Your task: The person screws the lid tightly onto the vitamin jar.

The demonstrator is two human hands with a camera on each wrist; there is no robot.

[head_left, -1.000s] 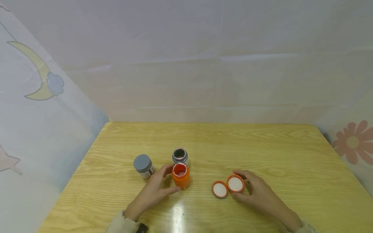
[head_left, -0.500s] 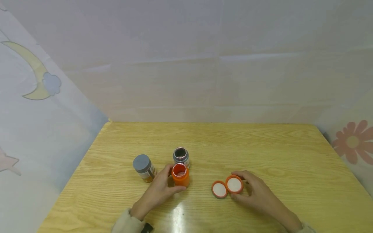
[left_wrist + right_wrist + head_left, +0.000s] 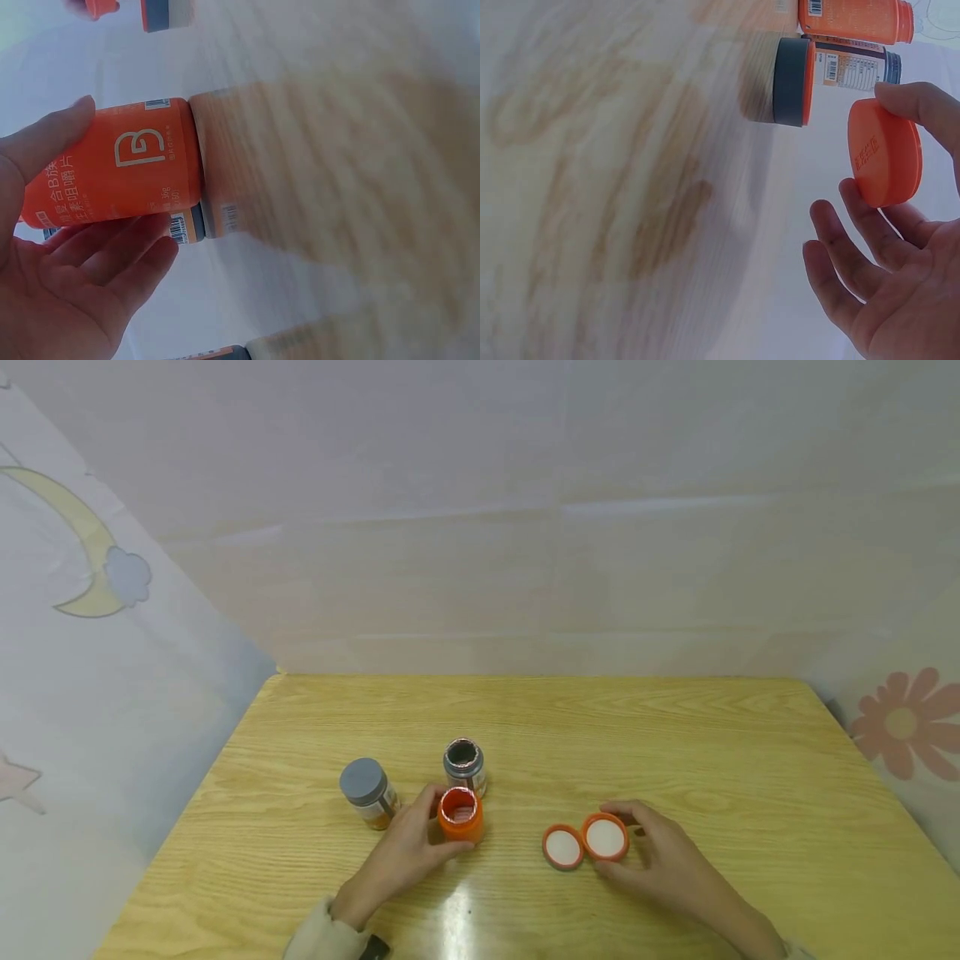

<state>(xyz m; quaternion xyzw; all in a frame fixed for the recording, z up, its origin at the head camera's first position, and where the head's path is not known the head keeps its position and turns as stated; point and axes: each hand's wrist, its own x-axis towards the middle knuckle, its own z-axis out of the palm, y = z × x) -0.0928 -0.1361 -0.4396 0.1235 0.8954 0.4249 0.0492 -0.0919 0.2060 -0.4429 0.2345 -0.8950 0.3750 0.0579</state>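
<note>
An uncapped orange bottle [image 3: 461,827] stands on the wooden table, white lettering on its side in the left wrist view. Around it, my left hand [image 3: 408,847] has the thumb on the near side and fingers on the far side, gripping it. My right hand [image 3: 656,860] pinches an orange lid [image 3: 885,154] between thumb and fingers, its white liner facing up in the head view. The lid is held off the table. Beside it, a grey lid [image 3: 562,847] with an orange inner rim lies liner up. Behind the orange bottle is an uncapped grey-necked bottle [image 3: 465,764].
A grey-capped bottle [image 3: 369,793] stands left of the orange one, close to my left hand's fingers. The wooden table [image 3: 675,735] reaches back to a pale sheeted wall [image 3: 480,568]. Patterned sheets line both sides.
My left thumb and fingers have closed in on the orange bottle, which has shifted slightly left and nearer to me. My right hand and the orange lid have hardly moved.
</note>
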